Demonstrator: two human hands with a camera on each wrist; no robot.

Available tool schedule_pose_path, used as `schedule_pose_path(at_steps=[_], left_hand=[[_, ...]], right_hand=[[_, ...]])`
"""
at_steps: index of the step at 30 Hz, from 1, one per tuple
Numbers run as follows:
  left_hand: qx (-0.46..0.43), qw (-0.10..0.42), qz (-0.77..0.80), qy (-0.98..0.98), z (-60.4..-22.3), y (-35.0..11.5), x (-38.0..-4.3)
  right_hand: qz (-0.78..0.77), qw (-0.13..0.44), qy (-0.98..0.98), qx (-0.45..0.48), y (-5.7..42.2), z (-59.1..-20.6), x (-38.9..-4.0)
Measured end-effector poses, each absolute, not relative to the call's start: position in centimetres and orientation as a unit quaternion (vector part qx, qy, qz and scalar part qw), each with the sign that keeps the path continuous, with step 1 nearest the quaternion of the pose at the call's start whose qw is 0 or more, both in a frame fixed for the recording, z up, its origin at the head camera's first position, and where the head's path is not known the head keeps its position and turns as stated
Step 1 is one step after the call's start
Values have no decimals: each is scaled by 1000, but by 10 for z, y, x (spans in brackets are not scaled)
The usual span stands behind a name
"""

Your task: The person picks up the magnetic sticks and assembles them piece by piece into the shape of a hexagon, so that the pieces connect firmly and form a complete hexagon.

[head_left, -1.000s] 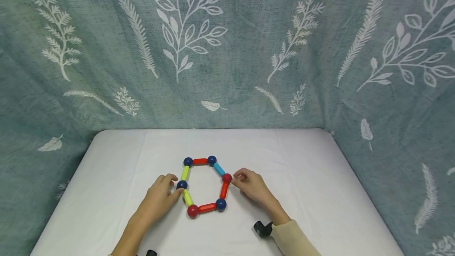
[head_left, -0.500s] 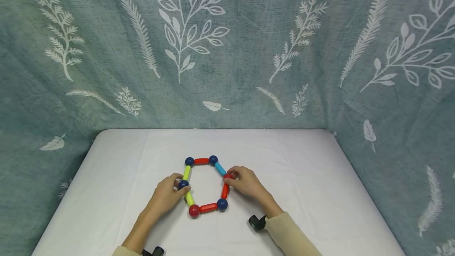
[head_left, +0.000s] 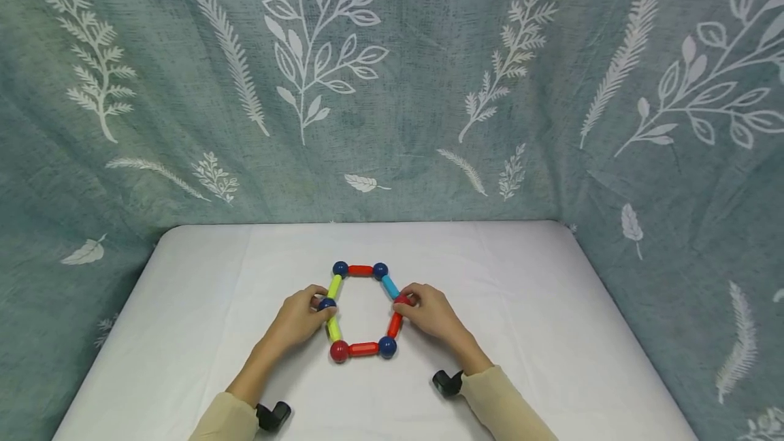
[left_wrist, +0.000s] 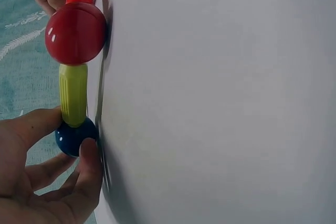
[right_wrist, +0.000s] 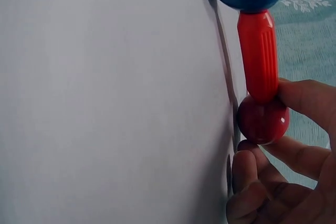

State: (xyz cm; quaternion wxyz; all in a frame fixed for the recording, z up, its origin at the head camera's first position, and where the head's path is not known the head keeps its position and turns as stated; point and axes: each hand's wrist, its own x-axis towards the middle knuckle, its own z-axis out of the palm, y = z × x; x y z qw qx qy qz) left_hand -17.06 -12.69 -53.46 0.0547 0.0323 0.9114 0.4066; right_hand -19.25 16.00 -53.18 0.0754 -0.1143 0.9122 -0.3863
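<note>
A six-sided ring of magnetic rods and balls lies on the white table. My left hand [head_left: 299, 316] pinches the blue ball [head_left: 327, 305] at the ring's left corner, between two yellow-green rods; the left wrist view shows thumb and fingers around this blue ball [left_wrist: 75, 139]. Opposite, my right hand [head_left: 436, 317] grips the red ball [head_left: 401, 303], which joins a light blue rod [head_left: 390, 287] and a red rod [head_left: 395, 325]. Fingers partly cover both balls. Nearest me are another red ball [head_left: 339, 351] and a blue ball [head_left: 387, 347], linked by a red rod [head_left: 364, 349].
Two blue balls with a red rod [head_left: 360, 270] between them form the ring's far side. The white-covered table [head_left: 520, 278] ends at a green leaf-patterned cloth [head_left: 416, 87]. Black cameras sit at both wrists.
My right hand has closed on the red ball it was beside, and my left fingers have come around the blue ball. The whole ring has shifted right and slightly away, its sides now more even.
</note>
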Motion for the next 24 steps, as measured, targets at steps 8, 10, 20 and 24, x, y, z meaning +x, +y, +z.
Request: schedule_pose_path(at_steps=[8, 10, 20, 24], left_hand=[[35, 70, 418, 905, -537, -113, -191], [36, 71, 419, 905, -537, -112, -193], [37, 78, 418, 904, -535, -111, -201], [34, 82, 418, 904, -536, -114, -202]], right_hand=[[-386, 61, 916, -92, 171, -531, -195], [-388, 60, 915, -89, 173, -530, -196], [-390, 57, 917, -68, 176, -533, -205], [-394, 56, 915, -59, 179, -536, -206]])
